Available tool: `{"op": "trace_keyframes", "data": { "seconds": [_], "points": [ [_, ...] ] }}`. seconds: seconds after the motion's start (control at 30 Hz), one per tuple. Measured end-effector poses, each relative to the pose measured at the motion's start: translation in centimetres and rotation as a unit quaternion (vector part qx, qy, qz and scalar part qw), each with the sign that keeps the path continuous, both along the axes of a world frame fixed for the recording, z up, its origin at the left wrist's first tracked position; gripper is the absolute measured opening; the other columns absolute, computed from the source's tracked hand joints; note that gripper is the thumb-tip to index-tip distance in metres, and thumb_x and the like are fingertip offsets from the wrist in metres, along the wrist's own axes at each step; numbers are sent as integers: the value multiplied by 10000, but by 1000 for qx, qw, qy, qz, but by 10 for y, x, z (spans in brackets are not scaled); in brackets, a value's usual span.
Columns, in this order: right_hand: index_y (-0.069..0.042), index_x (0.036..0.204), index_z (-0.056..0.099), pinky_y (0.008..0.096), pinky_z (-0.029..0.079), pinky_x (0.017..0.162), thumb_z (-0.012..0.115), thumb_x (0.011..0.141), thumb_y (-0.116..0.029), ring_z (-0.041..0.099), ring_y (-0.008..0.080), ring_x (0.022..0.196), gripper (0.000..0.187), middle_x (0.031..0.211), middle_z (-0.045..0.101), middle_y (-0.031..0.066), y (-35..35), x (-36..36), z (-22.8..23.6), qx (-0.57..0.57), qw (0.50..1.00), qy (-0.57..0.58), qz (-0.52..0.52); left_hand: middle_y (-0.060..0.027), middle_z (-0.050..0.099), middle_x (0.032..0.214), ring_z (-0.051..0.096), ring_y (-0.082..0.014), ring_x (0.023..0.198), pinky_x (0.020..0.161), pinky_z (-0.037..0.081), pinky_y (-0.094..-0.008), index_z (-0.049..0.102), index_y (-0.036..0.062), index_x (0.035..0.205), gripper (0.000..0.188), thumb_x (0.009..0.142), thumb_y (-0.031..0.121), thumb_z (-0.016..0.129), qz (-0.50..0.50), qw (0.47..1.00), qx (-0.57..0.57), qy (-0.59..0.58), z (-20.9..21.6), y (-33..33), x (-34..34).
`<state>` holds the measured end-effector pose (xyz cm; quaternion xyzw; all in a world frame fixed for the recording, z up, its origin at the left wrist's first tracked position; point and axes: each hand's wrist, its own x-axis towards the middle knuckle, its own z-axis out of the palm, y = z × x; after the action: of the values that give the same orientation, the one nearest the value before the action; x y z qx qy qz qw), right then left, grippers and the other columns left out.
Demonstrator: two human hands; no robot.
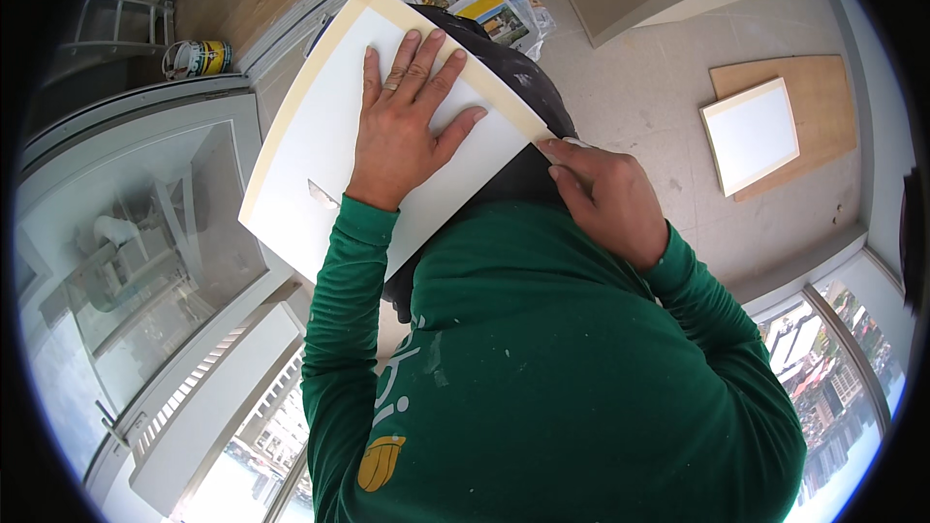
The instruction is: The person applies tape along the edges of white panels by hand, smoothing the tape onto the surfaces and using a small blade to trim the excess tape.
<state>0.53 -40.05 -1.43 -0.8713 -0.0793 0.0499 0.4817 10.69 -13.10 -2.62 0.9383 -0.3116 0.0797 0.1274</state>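
A white panel point(329, 145) lies tilted across my lap, with cream masking tape point(489, 97) along its far edge and its left edge. My left hand point(402, 126) presses flat on the panel, fingers spread, a ring on one of them. At the panel's right corner, my right hand point(615, 194) is closed, thumb and fingers pinching the end of the tape strip. A small pale bit shows above its knuckles; its kind is unclear. Near my left wrist, a small greyish torn-looking mark point(323, 195) shows on the panel.
Another white panel with taped edges point(751, 136) rests on a brown board point(828, 107) on the tiled floor to the right. Newspapers point(494, 5) lie ahead. A paint bucket point(201, 58) stands at the far left, beyond a glazed door point(145, 232). Windows are at both lower sides.
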Motion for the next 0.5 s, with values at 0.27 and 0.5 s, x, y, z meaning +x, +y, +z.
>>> {"op": "trace_keyframes", "data": {
  "seconds": [0.27,0.5],
  "points": [
    [-12,1228,786,444,642,794,695,947,-60,779,399,809,299,1118,800,225,-2,-1,14,11,1000,9,11,-117,543,1665,440,-330,1591,1338,166,-628,668,158,1515,623,966,412,817,1,1000,-2,1,-1,0,0],
    [-10,1238,781,444,643,781,692,944,-45,777,404,792,310,1127,798,226,-2,-2,28,19,1000,14,15,-120,542,1665,437,-333,1592,1334,169,-634,665,158,1517,630,960,406,824,2,1000,-4,3,0,-1,0]
  ]
}}
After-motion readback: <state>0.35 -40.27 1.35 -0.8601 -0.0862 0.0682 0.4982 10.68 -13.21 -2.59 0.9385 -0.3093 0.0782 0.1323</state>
